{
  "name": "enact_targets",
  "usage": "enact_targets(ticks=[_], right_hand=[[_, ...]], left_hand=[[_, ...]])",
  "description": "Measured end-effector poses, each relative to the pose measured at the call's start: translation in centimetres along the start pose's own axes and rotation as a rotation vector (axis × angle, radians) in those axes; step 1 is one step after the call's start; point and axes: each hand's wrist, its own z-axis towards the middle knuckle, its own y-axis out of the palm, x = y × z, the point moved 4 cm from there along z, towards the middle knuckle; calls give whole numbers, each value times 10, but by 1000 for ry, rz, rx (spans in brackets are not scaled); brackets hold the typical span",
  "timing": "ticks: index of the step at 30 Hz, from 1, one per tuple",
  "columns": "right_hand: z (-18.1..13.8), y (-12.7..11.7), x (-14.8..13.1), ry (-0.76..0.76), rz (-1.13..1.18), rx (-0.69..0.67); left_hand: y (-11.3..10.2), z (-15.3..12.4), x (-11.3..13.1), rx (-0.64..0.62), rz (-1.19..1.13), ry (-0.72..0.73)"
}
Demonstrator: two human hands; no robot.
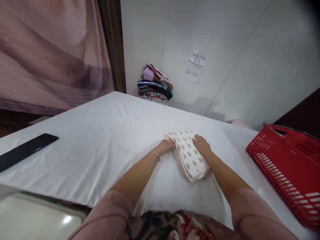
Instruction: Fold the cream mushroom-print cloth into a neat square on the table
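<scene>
A thick, many-layered folded cloth (188,155), cream with grey-beige mouse-head shapes and small dark figures, lies on the white-covered table (100,143) in front of me. At its left folded edge is my left hand (166,147), closed, with the fingertips partly hidden against the layers. My right hand (202,144) grips the upper right edge, its fingertips lying over the top layer. What is under the cloth's right side is hidden.
To the right stands a red plastic basket (287,166) with a metal handle. A long black glossy object (27,150) lies at the left. Behind the table, a stack of folded fabrics (155,83) rises against the wall, near paper notes (197,58). A pinkish curtain (55,50) hangs at left.
</scene>
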Motion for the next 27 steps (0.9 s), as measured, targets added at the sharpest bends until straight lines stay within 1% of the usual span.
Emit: enact_targets(ticks=[4, 10, 13, 15, 16, 19, 21, 22, 24, 27], right_hand=[[-2, 0, -1, -2, 3, 2], [-1, -2, 1, 1, 7, -13], [-5, -9, -9, 0, -33, -15], [-14, -16, -26, -74, -34, 17], [-20, -19, -38, -147, -8, 33], [-47, -18, -78, -476, 122, 21], [-63, -10, -95, -634, 158, -61], [-67, -4, -98, -670, 164, -113], [-70, 6, -99, -676, 172, -195], [-66, 10, -93, -667, 207, -240]], left_hand=[[1, -5, -1, -3, 22, 25], [-2, -7, -10, 41, 72, 55], [-2, -7, -10, 53, 103, 62], [-1, -8, -10, 61, 120, 58], [-1, -7, -10, 64, 127, 55], [-1, -6, -10, 70, 147, 52], [-1, -5, -10, 68, 160, 52], [-1, -5, -10, 67, 167, 49], [-1, -4, -10, 64, 177, 42], [0, -7, -9, 53, 156, 38]])
